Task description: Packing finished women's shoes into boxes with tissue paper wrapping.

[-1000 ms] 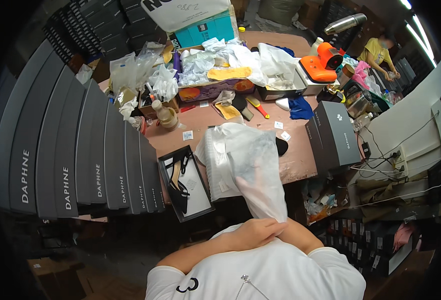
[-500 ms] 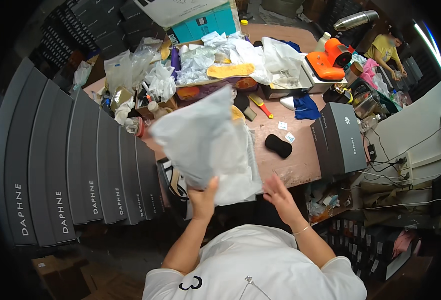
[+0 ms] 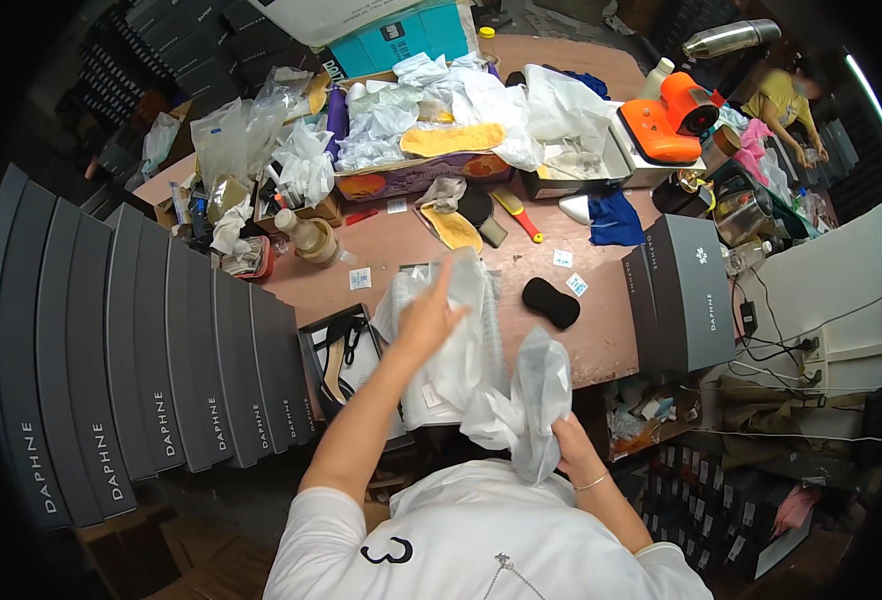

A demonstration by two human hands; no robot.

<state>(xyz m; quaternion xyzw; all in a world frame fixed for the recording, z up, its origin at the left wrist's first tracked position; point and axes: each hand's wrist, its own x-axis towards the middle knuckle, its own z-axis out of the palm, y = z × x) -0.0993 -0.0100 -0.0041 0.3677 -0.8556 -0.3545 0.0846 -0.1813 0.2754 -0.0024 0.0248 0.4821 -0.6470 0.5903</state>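
My right hand (image 3: 578, 455) is closed on a crumpled, translucent white bag (image 3: 543, 395), holding it up close to my body at the table's front edge. My left hand (image 3: 429, 318) reaches over white wrapping paper (image 3: 466, 350) on the table; its index finger points away from me, the thumb stands apart, and I see nothing in its grip. That paper lies spread on a pale, ribbed pad, with its near part rumpled beside the bag. Left of my forearm is an open shoebox (image 3: 359, 318) with a black strappy shoe (image 3: 337, 352) in it, partly hidden by the arm.
Grey shoeboxes (image 3: 131, 350) stand in a row at the left, and another grey box (image 3: 683, 285) at the right. A black sponge (image 3: 551, 303), a yellow-red brush (image 3: 518, 215) and a glue bottle (image 3: 306, 238) lie about. Behind are an orange device (image 3: 669, 122) and a person (image 3: 783, 105).
The large whitish bag my left hand held up has come down, and a crumpled bag is now in my right hand. My left hand has moved forward over the paper.
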